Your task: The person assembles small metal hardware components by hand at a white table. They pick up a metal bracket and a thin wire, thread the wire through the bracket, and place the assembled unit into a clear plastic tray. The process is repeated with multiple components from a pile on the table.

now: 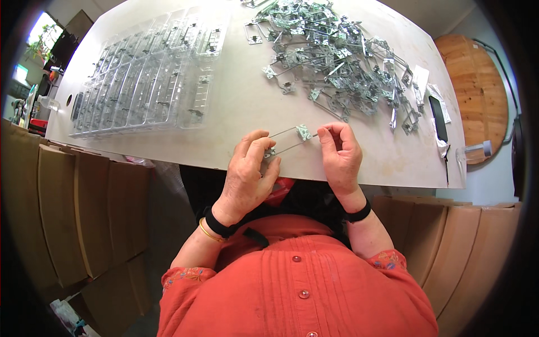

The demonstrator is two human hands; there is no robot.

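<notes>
White table [236, 106]: left hand [250, 168] and right hand [338, 151] pinched one wire bracket [289, 140] at near edge. Clear trays [151, 73] partly loaded far-left; large bracket pile [337, 56] remained far-right.

A small assembly workshop. On the pale worktable [236, 101] lie a heap of stamped metal clips [337, 62] and clear plastic trays [151, 73]. Brown cardboard cartons [84, 213] stand beside it.

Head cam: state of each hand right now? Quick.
Left hand: closed, pinching one end of the wire-and-metal clip part.
Right hand: closed, pinching the other end of the same part.
</notes>
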